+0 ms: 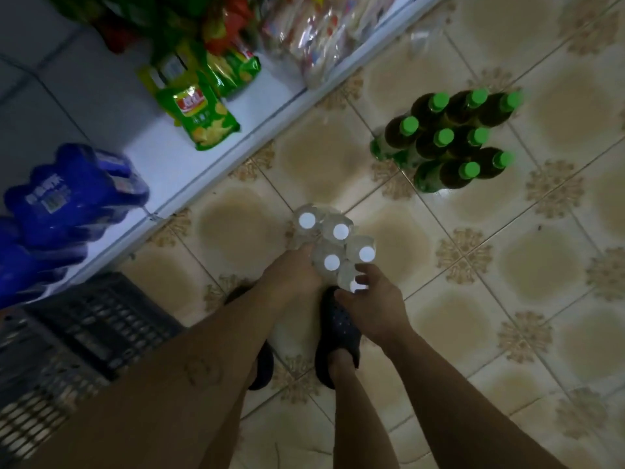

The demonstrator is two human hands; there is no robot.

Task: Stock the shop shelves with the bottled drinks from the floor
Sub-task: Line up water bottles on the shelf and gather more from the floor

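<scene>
Several clear bottles with white caps [333, 247] stand in a tight cluster on the tiled floor in front of my feet. My left hand [292, 272] lies against the near left side of the cluster, fingers around a bottle's side. My right hand [372, 301] reaches over the nearest bottle, fingertips curled round its white cap [353, 286]. A second group of dark bottles with green caps [449, 140] stands farther off on the right. The white bottom shelf [209, 154] runs diagonally at the left.
Green snack bags [203, 116] and clear wrapped packs [318, 35] lie on the shelf. Blue wrapped packs [67, 194] sit at its left end. A dark plastic crate [84, 333] stands at the lower left. My dark clogs [338, 336] are below the clear bottles.
</scene>
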